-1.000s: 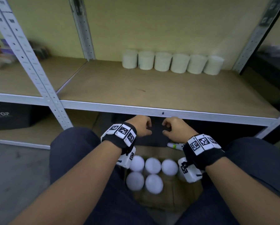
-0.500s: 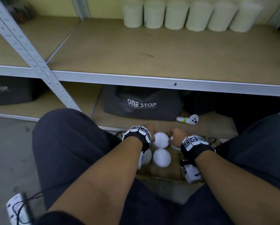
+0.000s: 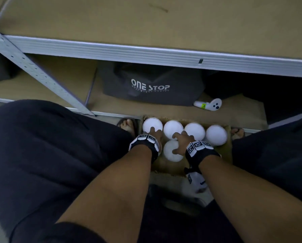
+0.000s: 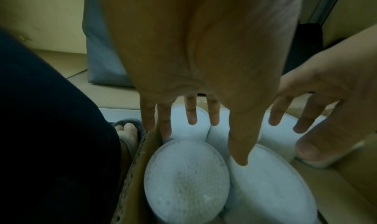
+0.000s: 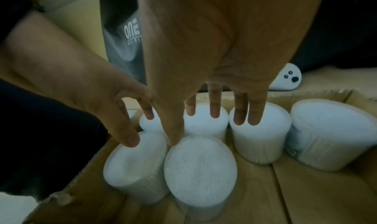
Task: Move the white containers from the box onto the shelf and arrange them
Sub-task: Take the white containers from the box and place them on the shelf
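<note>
Six white containers (image 5: 200, 166) stand upright in the cardboard box (image 5: 302, 193) on the floor between my knees: four in the far row, two in the near row at the left. The lids look grainy white through clear plastic.

My left hand (image 3: 154, 133) reaches down at the box's left end with fingers straight and spread; the thumb tip (image 5: 130, 140) rests on the near-left lid, and the other fingertips hang around the far-left container. It holds nothing.

My right hand (image 3: 182, 142) is spread the same way over the middle of the box. The thumb drops into the gap between the two near containers, and the fingers (image 5: 215, 108) hover over the far row. No grip closed on anything.

Surroundings: a shelf (image 3: 164, 55) with a pale metal front rail and a brown board crosses above the box. Under it, on the lower board, sits a dark grey bag (image 3: 152, 85) printed ONE STOP, with a white handheld controller (image 3: 210, 105) beside its right corner. A perforated metal upright (image 3: 34, 71) rises at left. My sandalled foot (image 3: 128, 125) is just beside the box's left wall. Lighting is dim.
</note>
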